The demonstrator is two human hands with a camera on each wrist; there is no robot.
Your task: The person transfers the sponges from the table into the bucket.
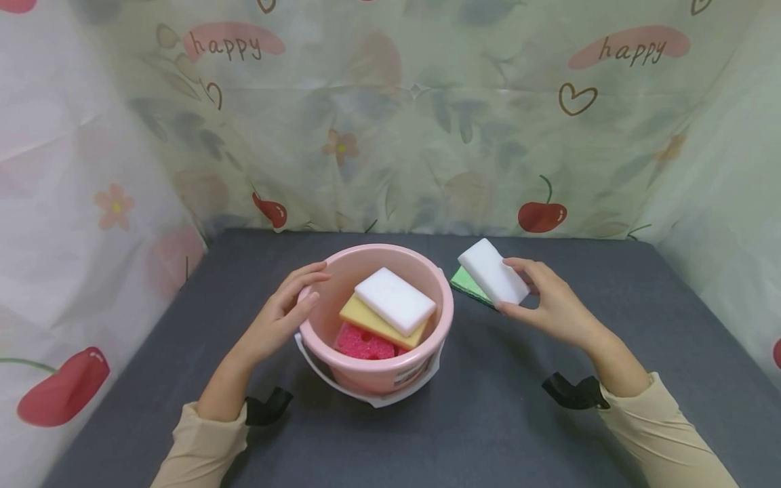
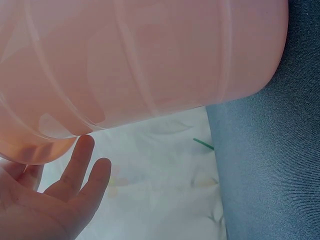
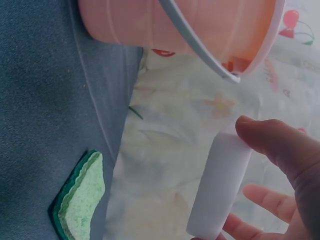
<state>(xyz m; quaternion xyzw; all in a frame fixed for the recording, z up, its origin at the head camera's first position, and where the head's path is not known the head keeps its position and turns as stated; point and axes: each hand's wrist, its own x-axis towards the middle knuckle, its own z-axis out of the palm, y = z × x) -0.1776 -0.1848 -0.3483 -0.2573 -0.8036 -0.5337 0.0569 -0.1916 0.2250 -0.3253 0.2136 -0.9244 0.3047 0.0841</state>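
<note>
My right hand (image 1: 552,301) pinches a white sponge (image 1: 493,272) between thumb and fingers, above the table and right of the pink bucket (image 1: 373,376). In the right wrist view the held sponge (image 3: 220,185) is seen along its narrow side, with the thumb on its upper end. My left hand (image 1: 277,318) rests at the bucket's left rim, fingers loosely extended; some of them pass behind the rim in the left wrist view. Inside the bucket, another white sponge (image 1: 395,299) lies on a yellow sponge (image 1: 375,321), over a red porous sponge (image 1: 363,343).
A green sponge (image 3: 82,197) with a dark green scouring layer lies on the dark table (image 1: 488,434), partly covered by the held sponge in the head view. The bucket's pale handle (image 1: 375,401) hangs down its front. Patterned cloth (image 1: 415,122) walls the back and sides.
</note>
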